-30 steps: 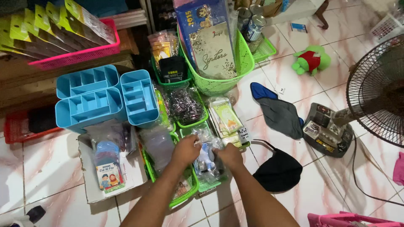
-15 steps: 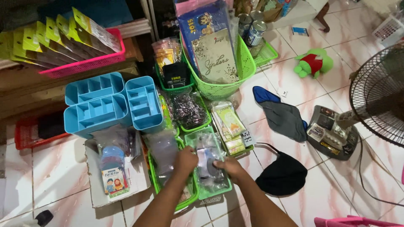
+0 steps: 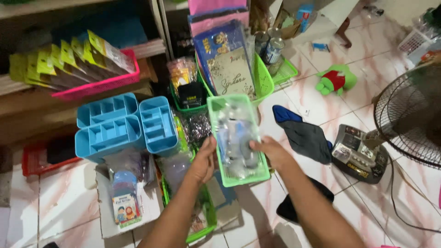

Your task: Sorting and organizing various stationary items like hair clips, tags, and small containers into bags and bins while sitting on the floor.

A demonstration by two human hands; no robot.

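Green plastic tray (image 3: 237, 140) was held up off the floor, long axis 12 to 6; left hand (image 3: 203, 160) clamped at 9, right hand (image 3: 271, 154) at 3, equally near.

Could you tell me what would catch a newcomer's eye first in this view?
The eye lands first on the light green plastic tray of clear-wrapped packets, held up mid-frame between the left hand and the right hand. Left of it, three sky-blue plastic divided organisers sit on the floor below a pink plastic basket of yellow-carded packets. At the right edge stands a black wire-caged fan.
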